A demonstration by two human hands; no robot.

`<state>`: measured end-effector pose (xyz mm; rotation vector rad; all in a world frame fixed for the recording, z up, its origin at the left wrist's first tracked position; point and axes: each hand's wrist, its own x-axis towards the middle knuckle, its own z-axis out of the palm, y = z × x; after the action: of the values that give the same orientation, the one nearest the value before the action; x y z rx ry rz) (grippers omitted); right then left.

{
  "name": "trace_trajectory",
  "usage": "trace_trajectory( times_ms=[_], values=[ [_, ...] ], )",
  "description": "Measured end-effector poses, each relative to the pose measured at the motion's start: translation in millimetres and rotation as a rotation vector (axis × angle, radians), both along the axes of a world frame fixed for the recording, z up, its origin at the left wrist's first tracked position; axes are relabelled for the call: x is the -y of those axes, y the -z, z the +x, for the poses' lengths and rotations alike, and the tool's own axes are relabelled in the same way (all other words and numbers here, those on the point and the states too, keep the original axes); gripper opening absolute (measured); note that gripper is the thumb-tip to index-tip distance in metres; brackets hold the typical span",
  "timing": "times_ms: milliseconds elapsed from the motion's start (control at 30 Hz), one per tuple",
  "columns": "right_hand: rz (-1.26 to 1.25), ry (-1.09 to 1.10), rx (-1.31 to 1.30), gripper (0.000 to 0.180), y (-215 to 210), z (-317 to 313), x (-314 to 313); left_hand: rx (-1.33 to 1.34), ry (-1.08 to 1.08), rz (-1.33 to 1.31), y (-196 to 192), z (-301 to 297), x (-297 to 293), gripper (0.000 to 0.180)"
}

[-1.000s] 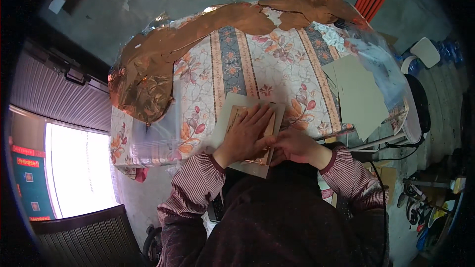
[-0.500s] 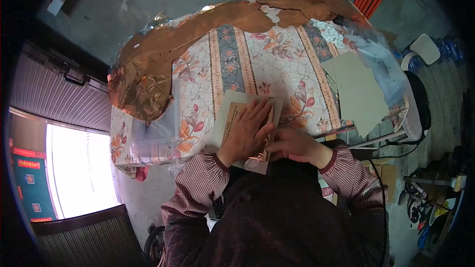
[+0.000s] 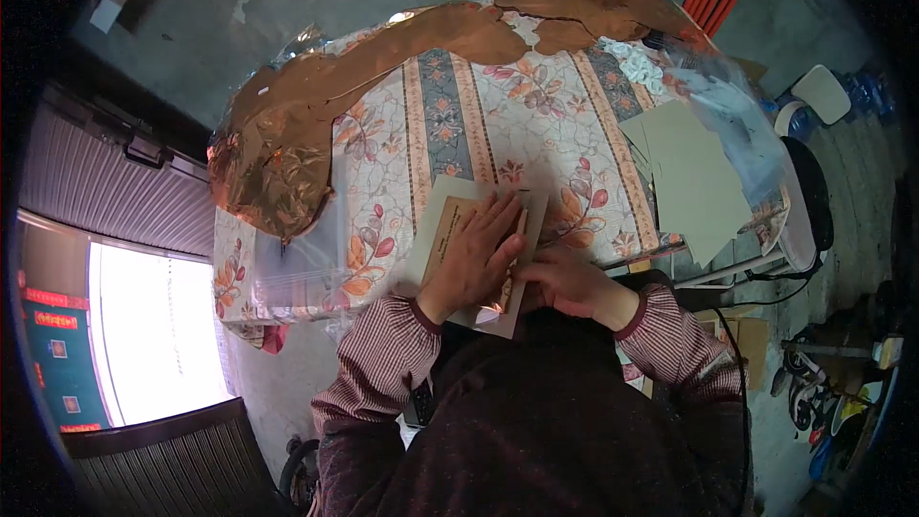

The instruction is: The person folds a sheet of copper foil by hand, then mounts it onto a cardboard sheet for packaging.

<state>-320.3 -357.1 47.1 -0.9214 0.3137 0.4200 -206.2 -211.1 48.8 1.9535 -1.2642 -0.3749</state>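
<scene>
A flat beige cardboard sheet [image 3: 450, 230] lies at the near edge of the tabletop [image 3: 536, 124], which is covered with a floral and striped cloth. The left hand [image 3: 476, 263] lies on top of the sheet, palm down, fingers [image 3: 503, 220] extended flat and spread, pressing rather than gripping; nothing is enclosed in it. The right hand [image 3: 567, 282] sits just beside it at the sheet's near right edge, fingers curled toward that edge; whether they pinch the sheet or only rest against it cannot be told, as the left hand and the wrist cover the contact. A darker tan panel shows on the sheet under the left palm, and a glint of coppery material shows at its near corner. Judged from its look, the sheet is light, thin and fairly stiff, likely to bend or crease if lifted by one corner; it would best be taken along an edge, thumb above and fingers below, or slid to the tabletop rim to get under it. The cloth may be slick, so the sheet could slip under sideways pressure. Elsewhere, crumpled copper-coloured foil [image 3: 287, 153] runs along the far and left side of the tabletop, a stack of grey-green card sheets [image 3: 694, 177] lies well apart to the right, and clear plastic bags [image 3: 297, 258] lie at the left.
</scene>
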Motion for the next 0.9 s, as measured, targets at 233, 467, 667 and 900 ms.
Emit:
trace_trajectory(
  times_ms=[233, 467, 667, 900],
  values=[
    [-0.092, -0.004, -0.043, 0.030, -6, 4, -7, 0.066, 0.048, -0.125, 3, 1, -9, 0.057],
    [-0.283, 0.253, 0.156, 0.029, 17, 0, 2, -0.235, -0.174, -0.461, -7, -46, -93, 0.016],
    [-0.176, 0.316, 0.166, 0.030, 14, 0, -14, -0.697, -0.598, -0.361, 6, -92, -60, 0.023],
    [-0.030, 0.470, 0.194, 0.031, 8, -7, -40, -1.011, -0.643, -0.547, 20, -96, -56, 0.024]
  ],
)
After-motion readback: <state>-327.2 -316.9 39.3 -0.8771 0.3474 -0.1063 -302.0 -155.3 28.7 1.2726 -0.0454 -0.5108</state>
